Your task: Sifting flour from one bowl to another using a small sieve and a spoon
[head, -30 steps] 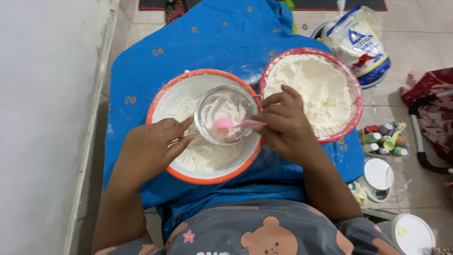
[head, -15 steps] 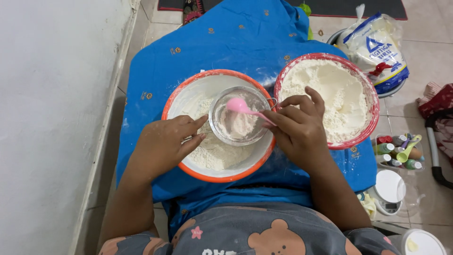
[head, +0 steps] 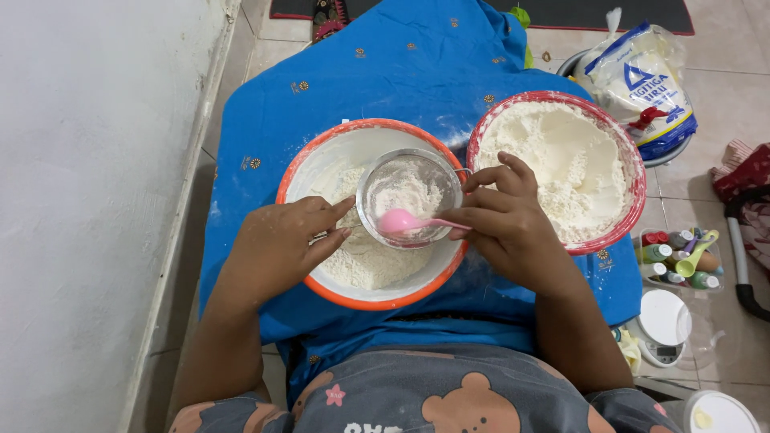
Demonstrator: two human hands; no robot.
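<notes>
Two hands are at work: the left hand (head: 277, 244) and the right hand (head: 501, 224). Between them sit one sieve (head: 409, 196) and one pink spoon (head: 401, 220). There are two bowls with orange-red rims: one bowl (head: 321, 160) under both hands, the other bowl (head: 634, 192) just beyond the right hand. One flour bag (head: 638, 80) lies farther off on the right hand's side, along with one tray of small bottles (head: 678, 256) and one white scale (head: 662, 321). One blue cloth (head: 385, 72) lies under the bowls.
</notes>
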